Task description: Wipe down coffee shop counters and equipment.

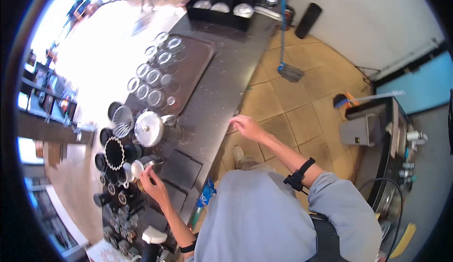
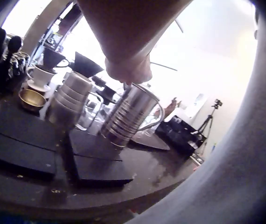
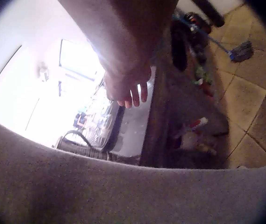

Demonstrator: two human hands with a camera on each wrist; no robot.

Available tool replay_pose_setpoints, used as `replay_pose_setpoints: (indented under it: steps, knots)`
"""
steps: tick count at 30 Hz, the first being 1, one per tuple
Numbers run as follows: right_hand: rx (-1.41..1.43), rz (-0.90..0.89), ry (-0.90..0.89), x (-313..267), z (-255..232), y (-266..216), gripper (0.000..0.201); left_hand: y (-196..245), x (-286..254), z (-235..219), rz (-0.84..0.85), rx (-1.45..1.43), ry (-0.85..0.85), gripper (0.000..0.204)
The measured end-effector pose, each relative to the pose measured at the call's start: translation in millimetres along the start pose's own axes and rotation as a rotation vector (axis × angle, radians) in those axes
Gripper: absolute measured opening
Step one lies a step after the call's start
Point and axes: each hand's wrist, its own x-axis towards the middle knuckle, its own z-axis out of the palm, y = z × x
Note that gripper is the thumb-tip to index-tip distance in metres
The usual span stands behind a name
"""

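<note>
In the head view my left hand [image 1: 155, 189] reaches over the counter, its fingertips right at the stacked metal cups [image 1: 139, 168]. The left wrist view shows that hand [image 2: 129, 70] from behind, its fingers mostly hidden. It overlaps the top of a ribbed steel pitcher [image 2: 129, 114], with the stacked metal cups [image 2: 70, 100] to the left. From above, the pitcher's round lid [image 1: 148, 129] lies beyond the cups. My right hand [image 1: 249, 128] hovers by the counter's front edge, holding nothing; its fingers [image 3: 135, 94] hang loosely in the right wrist view.
Two flat black scales [image 1: 179, 168] lie in front of the cups. Coffee drippers [image 1: 114, 153] crowd the counter's far side. A brown tray [image 1: 200, 56] carries several glasses [image 1: 153, 76]. A blue packet [image 1: 206, 193] sits at the front edge. A mop [image 1: 290, 72] stands on the tiled floor.
</note>
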Motion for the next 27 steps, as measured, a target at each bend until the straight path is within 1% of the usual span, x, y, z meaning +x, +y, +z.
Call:
replay_pose_setpoints:
  steps: [1,2,4,5,6,8,9,11,12,14,15,16,17,18,20,21,22,23,24,25,26,27]
  knots:
    - [-0.025,0.055,0.069,-23,-12,3,0.022,12,3,8,0.116,-0.029,0.059,0.016]
    - [-0.049,0.085,0.118,-50,-24,7,0.022,28,3,14,0.147,-0.072,0.027,0.016]
    - [-0.092,0.260,0.202,-115,-46,-2,0.019,57,-8,18,-0.033,-0.393,-0.114,0.017]
    - [-0.102,0.351,0.264,-151,-51,2,0.020,58,-16,30,0.017,-0.504,-0.131,0.018]
    - [-0.113,0.397,0.333,-186,-53,-4,0.020,66,-24,35,0.055,-0.543,-0.196,0.018]
    - [-0.088,0.580,0.474,-263,-61,-22,0.021,94,-48,44,0.018,-0.690,-0.345,0.018]
    - [-0.101,0.624,0.553,-299,-61,-26,0.021,99,-60,52,0.046,-0.728,-0.409,0.018]
    - [-0.058,0.679,0.653,-375,-46,-34,0.025,126,-84,59,0.136,-0.754,-0.536,0.019]
    - [-0.053,0.730,0.741,-410,-38,-40,0.025,138,-96,62,0.183,-0.739,-0.585,0.019]
    - [0.061,0.947,0.732,-477,-21,-53,0.029,152,-119,72,0.298,-0.765,-0.715,0.019]
    - [0.076,0.973,0.804,-508,-12,-57,0.029,161,-130,79,0.346,-0.801,-0.761,0.020]
    - [0.125,1.043,0.823,-538,1,-57,0.030,175,-143,84,0.389,-0.834,-0.795,0.020]
    - [0.176,1.107,0.829,-568,11,-54,0.032,198,-159,77,0.438,-0.817,-0.847,0.019]
    - [0.193,1.114,0.867,-596,24,-48,0.032,208,-173,83,0.470,-0.822,-0.873,0.019]
    - [0.147,1.185,0.946,-648,53,-37,0.031,221,-195,103,0.459,-0.820,-1.044,0.019]
    - [0.159,1.184,0.984,-674,64,-33,0.031,246,-219,100,0.504,-0.850,-1.018,0.019]
    - [0.130,1.147,1.060,-705,75,-29,0.031,264,-244,103,0.538,-0.852,-1.032,0.019]
    - [0.094,1.111,1.134,-730,85,-25,0.031,277,-266,110,0.617,-0.847,-1.082,0.018]
    - [0.101,1.108,1.168,-757,96,-15,0.031,295,-290,115,0.697,-0.841,-1.130,0.018]
    - [0.130,1.124,1.194,-785,104,-4,0.030,314,-315,118,0.727,-0.777,-1.222,0.018]
    - [0.155,1.142,1.215,-816,109,8,0.028,331,-350,126,0.723,-0.838,-1.265,0.018]
    - [0.164,1.142,1.238,-845,109,10,0.028,349,-379,132,0.803,-0.805,-1.332,0.017]
